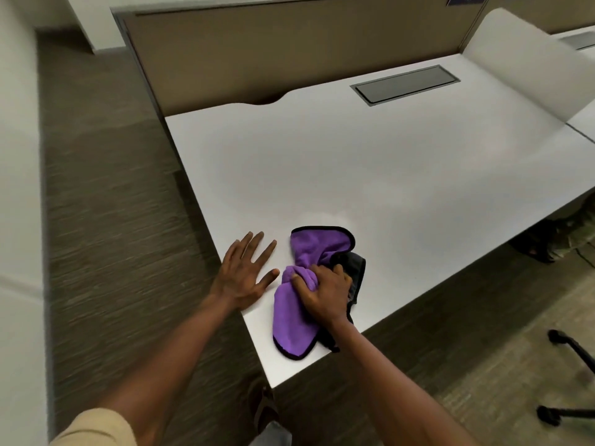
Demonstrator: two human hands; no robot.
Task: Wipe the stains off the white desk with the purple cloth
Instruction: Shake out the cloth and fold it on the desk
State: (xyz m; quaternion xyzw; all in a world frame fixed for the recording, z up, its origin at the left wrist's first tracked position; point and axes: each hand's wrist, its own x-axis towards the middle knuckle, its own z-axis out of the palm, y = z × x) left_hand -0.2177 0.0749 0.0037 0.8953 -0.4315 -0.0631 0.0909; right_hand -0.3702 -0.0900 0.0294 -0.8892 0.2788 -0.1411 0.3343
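Note:
A purple cloth (pixel 294 320) with a black hem and a dark grey underside lies bunched near the front left corner of the white desk (pixel 370 175). My right hand (pixel 325 291) is shut on the cloth's gathered middle and presses it onto the desk. My left hand (pixel 246 270) rests flat on the desk just left of the cloth, fingers spread, holding nothing. A faint pale smear (pixel 322 217) shows on the desk just beyond the cloth.
A dark cable hatch (pixel 407 83) is set into the desk at the back. A brown partition panel (pixel 289 49) stands behind it and a white divider (pixel 528 62) on the right. Chair legs (pixel 570 349) stand on the carpet at the right.

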